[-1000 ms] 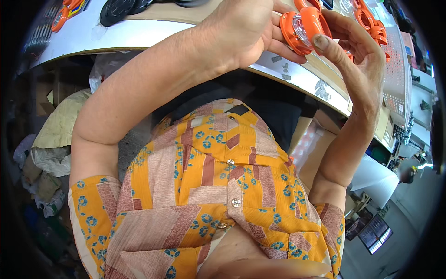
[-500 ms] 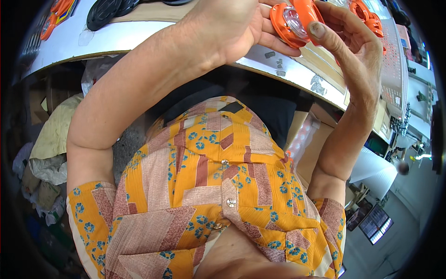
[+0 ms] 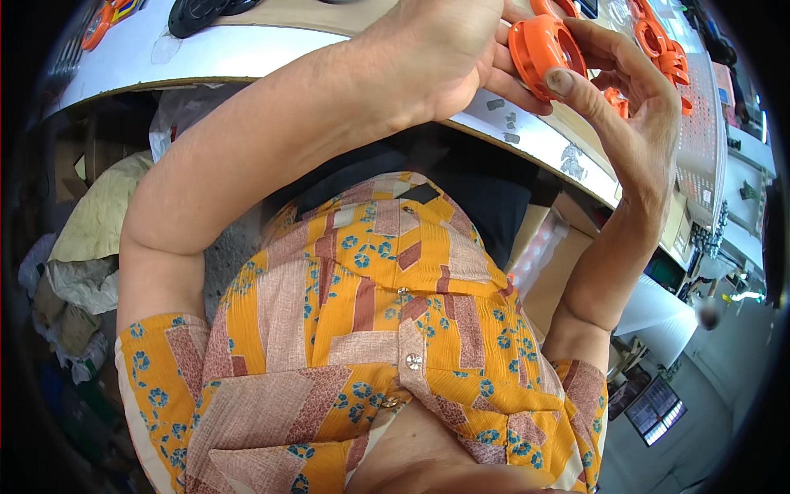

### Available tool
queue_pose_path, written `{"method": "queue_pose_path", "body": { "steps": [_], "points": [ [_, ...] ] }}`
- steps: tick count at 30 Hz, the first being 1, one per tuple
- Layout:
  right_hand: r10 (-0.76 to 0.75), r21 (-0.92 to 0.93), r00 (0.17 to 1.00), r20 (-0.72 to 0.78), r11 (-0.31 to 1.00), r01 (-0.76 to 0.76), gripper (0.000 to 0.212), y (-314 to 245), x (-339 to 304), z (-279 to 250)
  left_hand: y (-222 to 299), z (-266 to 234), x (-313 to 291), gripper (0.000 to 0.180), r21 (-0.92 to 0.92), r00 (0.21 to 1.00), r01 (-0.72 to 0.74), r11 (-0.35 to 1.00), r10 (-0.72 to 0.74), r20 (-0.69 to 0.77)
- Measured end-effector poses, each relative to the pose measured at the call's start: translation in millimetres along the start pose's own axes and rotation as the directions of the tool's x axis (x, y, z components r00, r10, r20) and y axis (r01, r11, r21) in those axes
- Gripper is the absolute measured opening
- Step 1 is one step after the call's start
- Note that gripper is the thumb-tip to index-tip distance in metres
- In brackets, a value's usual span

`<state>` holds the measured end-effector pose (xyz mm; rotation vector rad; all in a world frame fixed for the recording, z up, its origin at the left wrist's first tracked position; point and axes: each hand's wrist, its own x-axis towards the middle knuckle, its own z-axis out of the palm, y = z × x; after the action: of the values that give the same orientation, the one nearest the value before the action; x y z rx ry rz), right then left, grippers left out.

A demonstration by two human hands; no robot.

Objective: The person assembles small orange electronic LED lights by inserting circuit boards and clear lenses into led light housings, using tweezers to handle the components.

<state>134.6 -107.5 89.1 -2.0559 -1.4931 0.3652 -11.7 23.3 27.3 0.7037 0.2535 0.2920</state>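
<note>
Head view. Upper right of the frame: an orange ring [image 3: 533,56] lies between the two hands. The right hand [image 3: 629,95] is clamped on its rim, thumb foremost; fingers of the left hand [image 3: 461,53] extend behind it, their grip too hidden to tell. The ring appears to be moulded plastic, probably light, stiff and slightly slippery, best held by its outer rim. Top: white worktop [image 3: 247,56]. Right: perforated basket [image 3: 699,136]. Left: pale sack [image 3: 99,214].

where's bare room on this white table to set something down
The front white tabletop strip between the black round discs and left forearm looks mostly bare. Crowded: the right side, with a held orange plastic ring, other orange rings and a white perforated bin.
</note>
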Motion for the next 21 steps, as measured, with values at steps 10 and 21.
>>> {"method": "queue_pose_path", "body": {
  "steps": [10,21],
  "points": [
    [0.012,-0.023,1.0,-0.004,1.0,-0.012,0.066,1.0,-2.1,1.5,-1.4,9.5,-0.4,0.054,0.103,0.988,-0.155,0.983,0.157,-0.014],
    [0.031,-0.033,1.0,-0.002,0.999,-0.031,0.065,-1.6,-2.0,6.1,-2.8,8.6,1.9,0.056,0.041,0.996,-0.079,0.996,0.077,0.054]
  ]
}}
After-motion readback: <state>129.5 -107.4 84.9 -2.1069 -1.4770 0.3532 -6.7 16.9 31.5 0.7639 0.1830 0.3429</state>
